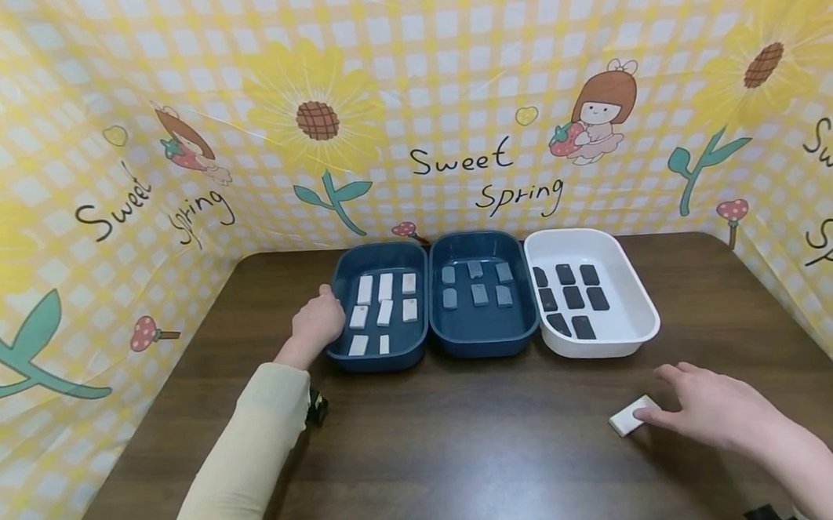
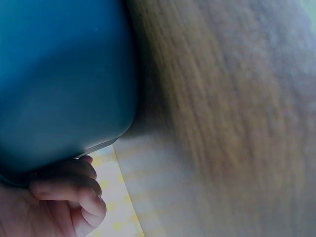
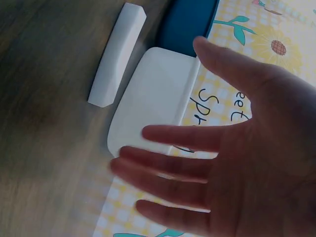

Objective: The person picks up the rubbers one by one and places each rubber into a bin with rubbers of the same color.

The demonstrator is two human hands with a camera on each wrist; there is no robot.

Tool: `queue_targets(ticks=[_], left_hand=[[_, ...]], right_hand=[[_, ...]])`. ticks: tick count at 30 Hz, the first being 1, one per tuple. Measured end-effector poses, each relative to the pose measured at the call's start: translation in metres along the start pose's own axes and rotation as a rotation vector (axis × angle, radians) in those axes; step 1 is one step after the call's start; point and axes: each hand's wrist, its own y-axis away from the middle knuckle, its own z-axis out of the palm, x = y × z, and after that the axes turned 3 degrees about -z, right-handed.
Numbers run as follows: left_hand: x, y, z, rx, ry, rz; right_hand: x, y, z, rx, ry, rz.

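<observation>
My left hand (image 1: 318,322) grips the left rim of the leftmost blue tub (image 1: 379,362); in the left wrist view its curled fingers (image 2: 84,192) sit at the rim. Several white blocks (image 1: 386,286) lie spaced out inside that tub. On the table at the right is a single white block (image 1: 624,421), long and narrow in the right wrist view. Over it hovers my right hand (image 1: 721,405), fingers spread and palm bare, the thumb overlapping the block in the head view. The right wrist view shows a gap between that hand and the block.
A second blue tub (image 1: 486,350) stands in the middle with several grey-blue pieces (image 1: 479,294). To its right, a white tub (image 1: 598,348) holds several black pieces (image 1: 571,297). All three stand side by side at the table's back edge, before a patterned cloth (image 1: 451,117).
</observation>
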Motion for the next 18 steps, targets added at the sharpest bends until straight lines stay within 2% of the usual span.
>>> queue_targets(ticks=[6, 13, 18], left_hand=[[-0.001, 0.001, 0.000, -0.005, 0.008, -0.005], [-0.002, -0.001, -0.001, -0.009, -0.007, 0.006], [-0.003, -0.001, 0.001, -0.008, -0.006, 0.010]], right_hand=[[-0.007, -0.001, 0.005, -0.092, -0.025, 0.026], [-0.021, -0.006, 0.016, -0.067, -0.017, -0.005], [-0.024, -0.013, 0.019, -0.104, -0.001, -0.019]])
